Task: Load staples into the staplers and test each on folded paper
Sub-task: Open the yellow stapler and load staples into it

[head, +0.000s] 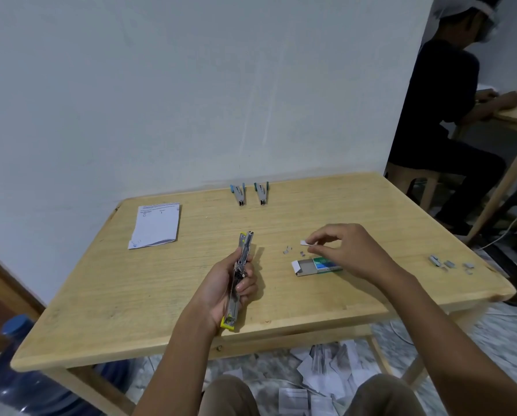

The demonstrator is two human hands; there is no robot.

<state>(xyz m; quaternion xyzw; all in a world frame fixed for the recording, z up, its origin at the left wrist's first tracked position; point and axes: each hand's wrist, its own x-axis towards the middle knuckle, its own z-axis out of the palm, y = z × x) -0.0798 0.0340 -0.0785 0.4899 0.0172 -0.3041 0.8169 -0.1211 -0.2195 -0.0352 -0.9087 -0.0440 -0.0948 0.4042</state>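
My left hand (231, 283) grips a yellow stapler (238, 276), opened out flat with its metal staple channel facing up, above the near middle of the wooden table (137, 298). My right hand (341, 250) pinches a small strip of staples (304, 242) between thumb and fingers, just above an open green staple box (316, 265). A few loose staple bits (293, 251) lie left of that hand. Two blue-grey staplers (250, 193) stand side by side at the far edge. A folded printed paper (156, 225) lies at the far left.
More staple pieces (451, 263) lie near the table's right edge. A blue water jug (26, 373) stands on the floor at the left. Crumpled papers (320, 373) litter the floor under the table. Another person (440, 121) sits at a second table at the right.
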